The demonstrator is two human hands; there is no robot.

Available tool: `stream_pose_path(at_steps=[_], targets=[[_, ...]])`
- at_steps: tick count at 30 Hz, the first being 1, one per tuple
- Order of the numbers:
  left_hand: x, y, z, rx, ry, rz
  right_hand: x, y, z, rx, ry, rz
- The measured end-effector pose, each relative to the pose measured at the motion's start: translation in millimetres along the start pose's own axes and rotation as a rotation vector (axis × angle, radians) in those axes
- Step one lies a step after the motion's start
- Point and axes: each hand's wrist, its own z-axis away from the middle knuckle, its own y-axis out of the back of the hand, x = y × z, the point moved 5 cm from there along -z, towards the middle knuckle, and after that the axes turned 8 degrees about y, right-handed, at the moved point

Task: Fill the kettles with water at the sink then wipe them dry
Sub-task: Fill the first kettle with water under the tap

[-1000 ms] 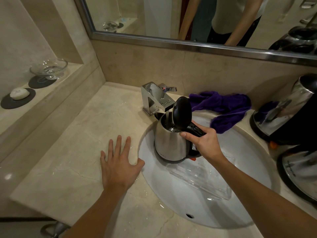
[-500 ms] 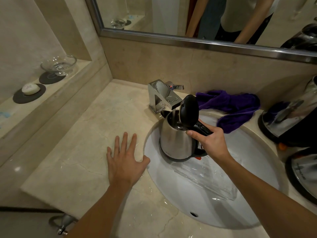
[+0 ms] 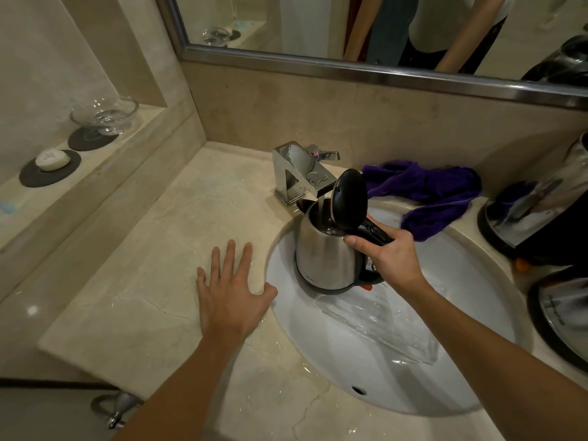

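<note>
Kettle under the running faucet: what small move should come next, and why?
Probably hold the kettle steady under the faucet a little longer. Its lid is open, water is streaming in, and the right hand grips the handle while the left hand rests flat on the counter. The fill level cannot be seen.

Silver kettle, black lid; purple cloth; white sink; beige veined counter.

Water now into kettle (tap running)
</note>
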Motion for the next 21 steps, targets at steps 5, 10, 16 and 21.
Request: stream_pose_path(at_steps=[5, 10, 16, 21], targets=[[-0.1, -0.1, -0.1, 0.001, 0.000, 0.005, 0.1, -0.5, -0.1, -0.005, 0.004, 0.008], [0.1, -0.1, -0.7, -0.001, 0.003, -0.005, -3.1, 0.1, 0.7, -0.002, -0.002, 0.005], [-0.1, 0.1, -0.1, 0.014, 0.005, 0.016, -4.1, -0.7, 0.9, 0.005, -0.011, 0.010], [0.1, 0.4, 0.4, 0.015, 0.003, 0.011, -5.4, -0.5, 2.3, -0.005, -0.001, 0.016]])
